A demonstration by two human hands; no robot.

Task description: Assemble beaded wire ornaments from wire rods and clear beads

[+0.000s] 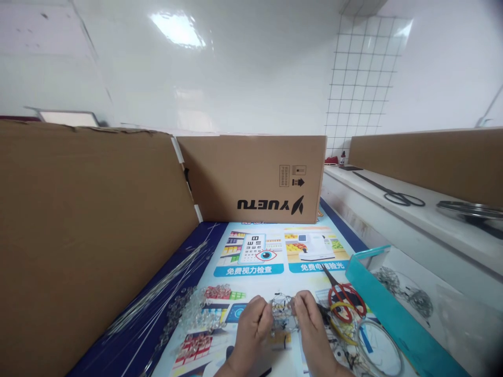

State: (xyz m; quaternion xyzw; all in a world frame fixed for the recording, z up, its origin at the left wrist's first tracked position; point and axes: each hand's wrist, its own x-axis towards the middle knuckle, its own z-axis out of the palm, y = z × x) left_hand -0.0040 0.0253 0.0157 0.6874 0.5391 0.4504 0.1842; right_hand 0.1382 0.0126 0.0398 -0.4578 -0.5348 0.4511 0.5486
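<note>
My left hand and my right hand meet at the bottom centre of the head view, both pinched on a small cluster of clear beads on wire held between them just above the printed poster on the table. A pile of clear beads lies just left of my left hand. Red-handled scissors lie right of my right hand.
Thin wires lie along the left side. Cardboard walls stand at left and a box marked YUETU at the back. A teal-edged tray holds wire bits; a ring lies nearby. Scissors rest on the right shelf.
</note>
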